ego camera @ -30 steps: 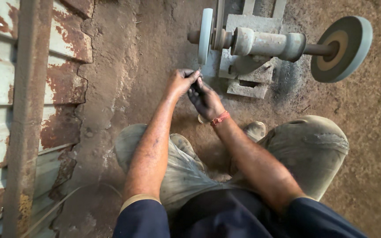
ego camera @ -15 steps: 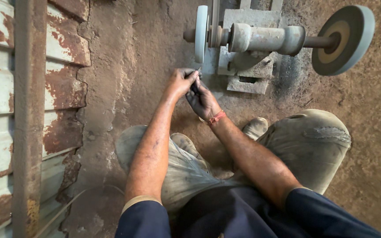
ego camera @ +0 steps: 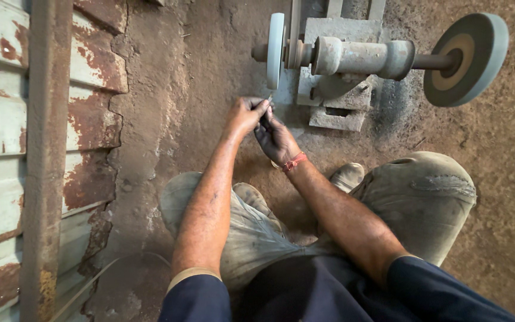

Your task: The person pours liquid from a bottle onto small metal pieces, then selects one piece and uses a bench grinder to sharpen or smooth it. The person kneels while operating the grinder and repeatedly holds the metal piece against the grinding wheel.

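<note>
Both hands (ego camera: 263,122) raised nearer pale grinding wheel (ego camera: 275,50), pinching thin metal piece (ego camera: 270,96)

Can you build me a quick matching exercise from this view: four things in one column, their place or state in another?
1. thin grinding wheel
2. thick grinding wheel
3. red wrist thread
4. small metal piece

a. right end of the shaft
b. pinched between both hands
c. on the right wrist
d. just above the hands

Pairs: 1-d, 2-a, 3-c, 4-b
</note>
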A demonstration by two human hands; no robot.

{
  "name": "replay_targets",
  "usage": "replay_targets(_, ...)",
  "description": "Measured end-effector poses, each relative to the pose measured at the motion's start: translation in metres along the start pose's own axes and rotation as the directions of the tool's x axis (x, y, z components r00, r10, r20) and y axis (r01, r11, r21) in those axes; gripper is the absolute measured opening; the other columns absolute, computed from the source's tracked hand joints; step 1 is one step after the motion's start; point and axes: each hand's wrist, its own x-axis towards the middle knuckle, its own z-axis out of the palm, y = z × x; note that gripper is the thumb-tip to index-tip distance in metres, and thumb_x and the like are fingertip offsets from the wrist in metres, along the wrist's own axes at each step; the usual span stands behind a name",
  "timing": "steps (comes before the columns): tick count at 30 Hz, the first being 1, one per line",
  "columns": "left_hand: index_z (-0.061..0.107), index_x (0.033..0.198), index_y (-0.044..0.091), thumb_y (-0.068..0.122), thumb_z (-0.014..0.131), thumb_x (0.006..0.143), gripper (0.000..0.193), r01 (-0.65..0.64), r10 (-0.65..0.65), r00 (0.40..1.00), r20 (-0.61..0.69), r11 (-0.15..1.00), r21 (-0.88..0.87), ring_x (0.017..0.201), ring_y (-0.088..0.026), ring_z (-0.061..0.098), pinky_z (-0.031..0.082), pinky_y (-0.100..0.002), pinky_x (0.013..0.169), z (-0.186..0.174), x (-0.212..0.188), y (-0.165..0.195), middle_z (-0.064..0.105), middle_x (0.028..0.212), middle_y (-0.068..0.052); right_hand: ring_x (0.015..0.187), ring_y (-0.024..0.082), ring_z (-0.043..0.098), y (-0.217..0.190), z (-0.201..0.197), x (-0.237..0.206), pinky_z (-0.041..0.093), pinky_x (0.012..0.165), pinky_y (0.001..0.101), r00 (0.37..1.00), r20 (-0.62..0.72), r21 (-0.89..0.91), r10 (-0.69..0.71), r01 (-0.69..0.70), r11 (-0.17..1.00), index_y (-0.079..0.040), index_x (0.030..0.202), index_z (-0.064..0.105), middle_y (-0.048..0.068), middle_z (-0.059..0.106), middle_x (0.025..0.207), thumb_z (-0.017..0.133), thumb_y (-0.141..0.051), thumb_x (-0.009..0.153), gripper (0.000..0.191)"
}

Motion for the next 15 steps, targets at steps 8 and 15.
replay_targets(8,0.081,0.097,0.009,0.029,0.07,0.099,0.023,0.055,-0.055,0.998,0.009,0.998,-0.013,0.065,-0.01,0.062,0.05,-0.03,0.06,0.0,-0.005,0.003,0.077,0.08,-0.002,0.101,0.012,0.064,0.002,0.011,0.0,0.054,0.092,0.0293,0.999,0.036,0.096,0.014,-0.018,0.995,-0.012,0.12,0.068,0.0,0.07,0.116,0.056,-0.027,0.106,0.023)
replay_targets(15,0.081,0.095,0.011,0.029,0.072,0.094,0.02,-0.031,0.038,0.992,-0.116,0.998,0.063,0.07,-0.011,0.072,0.054,-0.032,0.064,0.002,-0.011,0.013,0.08,0.083,-0.006,0.11,0.015,0.064,0.003,0.025,-0.001,0.051,0.105,0.0335,1.0,0.017,0.095,-0.004,0.002,0.995,-0.009,0.12,0.066,0.003,0.07,0.121,0.048,-0.022,0.109,0.025)
